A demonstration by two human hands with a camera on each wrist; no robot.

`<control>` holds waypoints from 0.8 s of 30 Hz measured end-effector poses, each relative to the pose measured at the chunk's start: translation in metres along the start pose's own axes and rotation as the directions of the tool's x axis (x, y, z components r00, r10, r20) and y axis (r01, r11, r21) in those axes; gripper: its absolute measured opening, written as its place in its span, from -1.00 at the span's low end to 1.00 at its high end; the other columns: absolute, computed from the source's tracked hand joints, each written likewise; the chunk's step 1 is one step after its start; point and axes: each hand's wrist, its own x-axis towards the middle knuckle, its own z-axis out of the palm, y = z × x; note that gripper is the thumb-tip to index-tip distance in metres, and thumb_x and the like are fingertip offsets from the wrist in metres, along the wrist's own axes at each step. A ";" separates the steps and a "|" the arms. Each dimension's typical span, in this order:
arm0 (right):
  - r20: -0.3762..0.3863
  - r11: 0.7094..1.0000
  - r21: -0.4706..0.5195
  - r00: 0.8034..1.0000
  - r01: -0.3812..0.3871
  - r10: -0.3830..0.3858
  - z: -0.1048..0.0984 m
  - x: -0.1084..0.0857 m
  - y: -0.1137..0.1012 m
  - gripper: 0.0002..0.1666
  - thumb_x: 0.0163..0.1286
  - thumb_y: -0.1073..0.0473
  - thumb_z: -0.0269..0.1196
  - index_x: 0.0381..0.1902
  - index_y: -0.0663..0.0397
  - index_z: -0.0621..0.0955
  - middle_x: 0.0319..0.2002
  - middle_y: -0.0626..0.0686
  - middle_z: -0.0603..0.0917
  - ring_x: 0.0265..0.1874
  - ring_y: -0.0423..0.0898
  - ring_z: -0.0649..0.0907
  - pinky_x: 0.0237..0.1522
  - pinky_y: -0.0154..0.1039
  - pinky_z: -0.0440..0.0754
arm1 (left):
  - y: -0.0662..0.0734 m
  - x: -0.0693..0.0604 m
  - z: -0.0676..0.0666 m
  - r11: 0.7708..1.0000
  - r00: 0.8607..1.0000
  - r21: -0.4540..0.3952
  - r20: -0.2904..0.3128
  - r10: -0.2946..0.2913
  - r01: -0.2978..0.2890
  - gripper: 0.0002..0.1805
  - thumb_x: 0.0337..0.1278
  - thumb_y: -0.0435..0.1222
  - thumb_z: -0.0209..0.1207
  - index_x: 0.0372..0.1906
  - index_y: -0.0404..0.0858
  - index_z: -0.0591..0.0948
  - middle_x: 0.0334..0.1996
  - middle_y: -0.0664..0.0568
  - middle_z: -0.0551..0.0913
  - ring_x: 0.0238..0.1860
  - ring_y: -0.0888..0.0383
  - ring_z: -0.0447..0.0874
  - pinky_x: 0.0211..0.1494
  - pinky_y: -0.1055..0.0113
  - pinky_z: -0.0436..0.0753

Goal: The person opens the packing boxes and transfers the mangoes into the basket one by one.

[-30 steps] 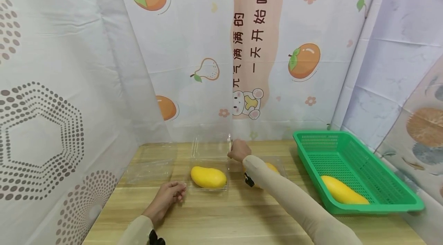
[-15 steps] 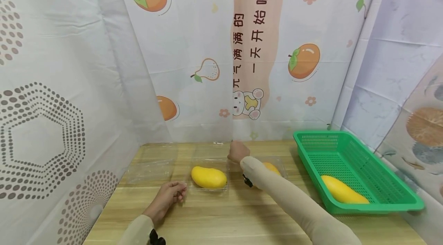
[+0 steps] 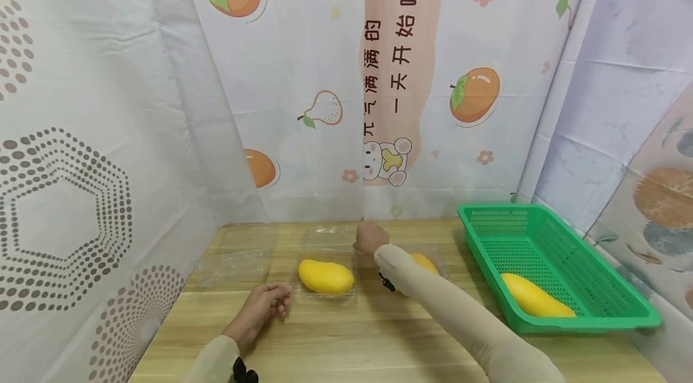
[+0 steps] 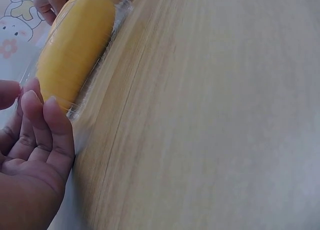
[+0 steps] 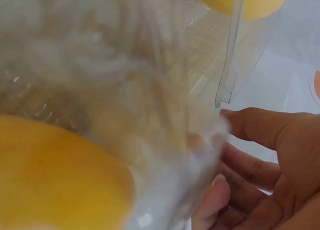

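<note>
A yellow mango (image 3: 326,276) lies in the middle clear plastic box (image 3: 353,295), whose hinged lid (image 3: 327,238) is raised behind it. My left hand (image 3: 261,311) pinches the box's near left edge; in the left wrist view its fingertips (image 4: 33,102) meet the plastic beside the mango (image 4: 77,45). At the lid's right edge is my right hand (image 3: 370,237), with thumb (image 5: 240,122) and curled fingers on the clear plastic in the right wrist view. A second mango (image 3: 425,263), in a box on the right, is partly hidden by my right sleeve.
At the left stands an open clear box (image 3: 233,267) with nothing seen in it. A green basket (image 3: 590,327) on the right holds another mango (image 3: 537,296). Printed curtains (image 3: 303,70) enclose the wooden table (image 3: 346,347) at back and sides.
The middle box's lid, upright a second ago, has tilted lower, its top edge dropping. My right hand moved slightly with it. My left hand has stayed put.
</note>
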 end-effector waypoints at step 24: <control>0.083 0.964 0.142 0.968 0.224 -0.237 -0.018 -0.031 -0.028 -0.65 0.29 0.08 0.51 -0.10 0.22 0.77 -0.23 0.06 0.77 -0.26 -0.08 0.69 -0.18 -0.20 0.69 | 0.000 0.002 -0.002 1.000 0.999 0.008 0.044 -0.007 0.007 -0.66 0.46 -0.23 0.20 -0.08 -0.52 0.63 -0.34 -0.08 0.66 -0.42 0.19 0.52 -0.34 0.36 0.60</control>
